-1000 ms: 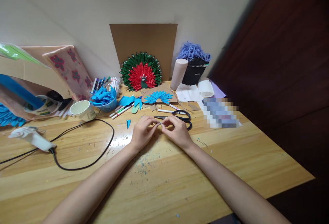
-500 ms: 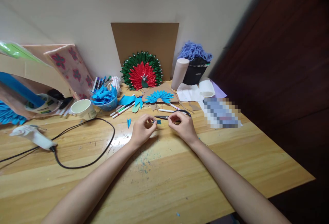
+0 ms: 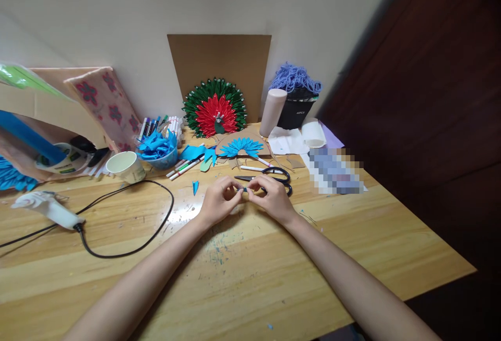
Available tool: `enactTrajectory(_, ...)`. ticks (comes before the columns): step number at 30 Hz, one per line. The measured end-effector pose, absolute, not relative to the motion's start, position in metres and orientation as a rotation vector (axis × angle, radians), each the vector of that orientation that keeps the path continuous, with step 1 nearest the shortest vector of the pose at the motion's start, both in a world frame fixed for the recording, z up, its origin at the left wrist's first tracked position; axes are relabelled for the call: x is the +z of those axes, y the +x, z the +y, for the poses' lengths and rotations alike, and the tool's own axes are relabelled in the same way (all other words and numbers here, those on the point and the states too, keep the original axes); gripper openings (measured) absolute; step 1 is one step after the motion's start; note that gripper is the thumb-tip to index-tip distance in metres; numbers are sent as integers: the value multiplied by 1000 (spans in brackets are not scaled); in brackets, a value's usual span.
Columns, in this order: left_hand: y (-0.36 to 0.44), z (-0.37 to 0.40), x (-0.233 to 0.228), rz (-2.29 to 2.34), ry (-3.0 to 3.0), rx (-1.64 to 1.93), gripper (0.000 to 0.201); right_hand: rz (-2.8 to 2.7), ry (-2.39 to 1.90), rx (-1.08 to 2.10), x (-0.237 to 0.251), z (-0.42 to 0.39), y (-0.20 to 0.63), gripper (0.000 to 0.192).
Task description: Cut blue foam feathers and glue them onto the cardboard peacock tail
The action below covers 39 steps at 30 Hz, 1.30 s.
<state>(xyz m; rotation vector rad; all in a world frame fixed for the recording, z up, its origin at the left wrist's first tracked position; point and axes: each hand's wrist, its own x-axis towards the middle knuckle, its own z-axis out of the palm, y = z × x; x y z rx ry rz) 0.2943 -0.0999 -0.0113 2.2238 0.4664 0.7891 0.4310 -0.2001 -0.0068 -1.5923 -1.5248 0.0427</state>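
Between the fingertips of my left hand (image 3: 221,198) and my right hand (image 3: 271,198) is a small blue paper piece (image 3: 245,189), mostly hidden by the fingers. Both hands pinch it, one from each side. Black-handled scissors (image 3: 287,175) lie just behind my right hand, blades pointing left. A folded blue piece (image 3: 195,188) rests on the table left of my left hand. Beyond the hands sits a brown cardboard shape (image 3: 266,145) bearing a fan of blue petals (image 3: 241,147).
A glue gun (image 3: 49,209) with a looping black cord (image 3: 172,202) lies left. A paper cup (image 3: 125,166) and a bowl of blue pieces (image 3: 158,150) stand behind it. A green and red peacock (image 3: 215,108) leans on cardboard (image 3: 221,59). A bottle (image 3: 273,113) stands right of it.
My right hand has moved left to meet my left hand and now pinches the blue piece too. More of the scissors' handles shows.
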Motion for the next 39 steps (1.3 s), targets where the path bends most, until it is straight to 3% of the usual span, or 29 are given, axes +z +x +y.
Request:
enactTrajectory(10, 294, -98, -9, 657, 1999, 780, 11, -1449, -1566, 85, -6, -200, 435, 8)
enactTrajectory(18, 296, -99, -19, 523, 1871, 605, 21, -1451, -1553, 117, -6, -201, 427, 6)
enactTrajectory(39, 295, -99, -12, 529, 1507, 485, 17, -1821, -1520, -230, -5, -201, 429, 10)
